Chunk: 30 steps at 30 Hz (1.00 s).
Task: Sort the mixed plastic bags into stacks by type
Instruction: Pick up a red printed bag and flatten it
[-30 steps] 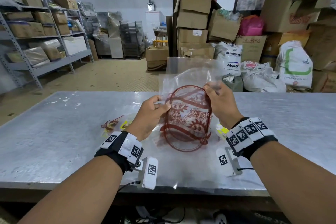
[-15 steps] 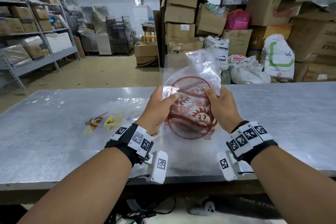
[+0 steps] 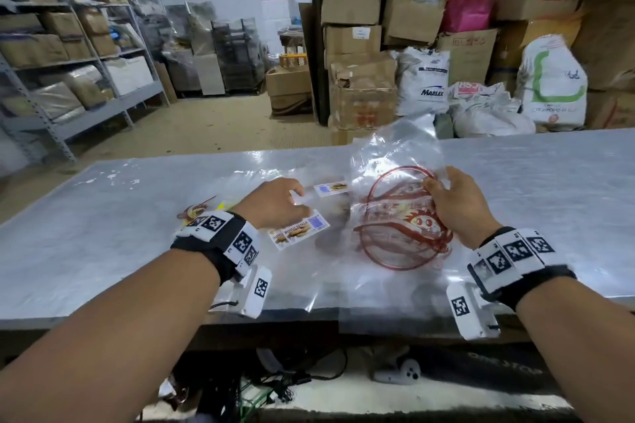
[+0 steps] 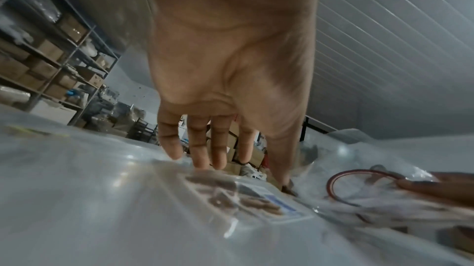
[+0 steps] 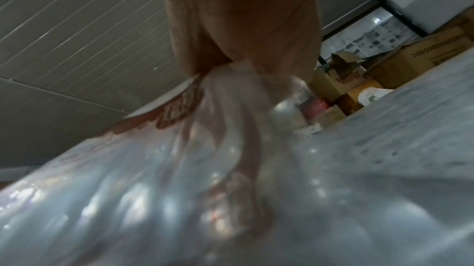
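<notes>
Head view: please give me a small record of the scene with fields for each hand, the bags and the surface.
left hand: fingers straight, touching the biscuit-label bag
right hand: pinches the red-dragon bag at its upper edge
red-dragon bag: partly lifted, lower part on the table
surface: metal table

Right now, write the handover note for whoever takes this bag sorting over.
Left hand: fingers straight, reaching down to the biscuit-label bags on the table; not gripping.
Right hand: pinches the red-print bag by its upper edge, low over the table's right half.
Yellow-print bags lie left of the left wrist.
Done: some types seem to lie in separate spots.
Left: lay the red-print bag on its own spot, then sort the clear bags under the hands; their count cannot be told.
</notes>
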### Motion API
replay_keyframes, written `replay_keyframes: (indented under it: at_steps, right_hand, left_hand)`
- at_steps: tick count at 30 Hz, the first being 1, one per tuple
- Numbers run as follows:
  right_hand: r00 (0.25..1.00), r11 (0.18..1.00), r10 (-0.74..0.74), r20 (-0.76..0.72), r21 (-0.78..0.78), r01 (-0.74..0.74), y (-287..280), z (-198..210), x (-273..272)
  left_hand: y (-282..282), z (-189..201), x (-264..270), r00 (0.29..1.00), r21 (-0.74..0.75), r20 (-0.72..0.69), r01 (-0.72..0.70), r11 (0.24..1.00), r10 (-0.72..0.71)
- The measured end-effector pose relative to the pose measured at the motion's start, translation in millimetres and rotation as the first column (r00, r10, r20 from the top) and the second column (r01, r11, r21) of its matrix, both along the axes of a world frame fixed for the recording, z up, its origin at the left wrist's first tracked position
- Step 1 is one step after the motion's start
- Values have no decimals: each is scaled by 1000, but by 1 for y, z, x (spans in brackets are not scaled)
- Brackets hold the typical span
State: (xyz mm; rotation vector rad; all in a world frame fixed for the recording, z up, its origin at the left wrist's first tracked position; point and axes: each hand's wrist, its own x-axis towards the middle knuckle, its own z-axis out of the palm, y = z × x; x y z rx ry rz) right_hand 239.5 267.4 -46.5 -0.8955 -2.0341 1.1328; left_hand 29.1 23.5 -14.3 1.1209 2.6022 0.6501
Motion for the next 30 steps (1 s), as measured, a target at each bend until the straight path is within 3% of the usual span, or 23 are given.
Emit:
replay_keyframes:
  at_steps: [5,9,11,12,14,15,17,19,20,22,25,30]
  right_hand:
    - [999,1000,3,54,-4,-3,-2,0,6]
    - [1000,1000,28,-4,4,-28,-11,6,10]
    - [998,999,53,-43,12,-52,-19,12,8]
    - [996,998,69,-63,-5,-70,-23,15,6]
    - [988,992,114,-107,-44,-119,-32,23,-1]
    - [983,989,142,-118,-27,-146,-36,29,-5]
    - [981,977,188,-49,115,-182,-43,44,-14]
    - [971,939,225,77,249,-237,-47,62,-23]
    - [956,917,253,146,280,-285,-51,72,-27]
    - [909,857,301,287,337,-390,-58,91,-38]
    - [811,756,359,463,365,-543,-80,116,-57]
    - [730,647,447,517,377,-663,-115,131,-87]
  left_hand:
    - [-4,-13,-6,988,-287,-98,88,954,-121]
    - [-4,-11,1,982,-290,-148,71,954,-118]
    - [-1,-6,11,992,-95,-96,79,992,-88]
    - [2,-2,16,997,48,2,76,996,-76]
    - [10,5,25,979,287,197,-5,958,-54]
    - [13,10,28,975,378,223,-74,923,-13]
    - [11,23,27,982,562,139,-187,806,131]
    - [3,39,22,983,706,36,-153,692,181]
    - [-3,49,20,987,734,-10,-102,671,161]
    - [-14,70,14,996,715,-56,-12,699,75]
    - [-31,93,0,997,588,-3,66,806,-80]
    - [-66,87,-32,951,465,238,66,883,-196]
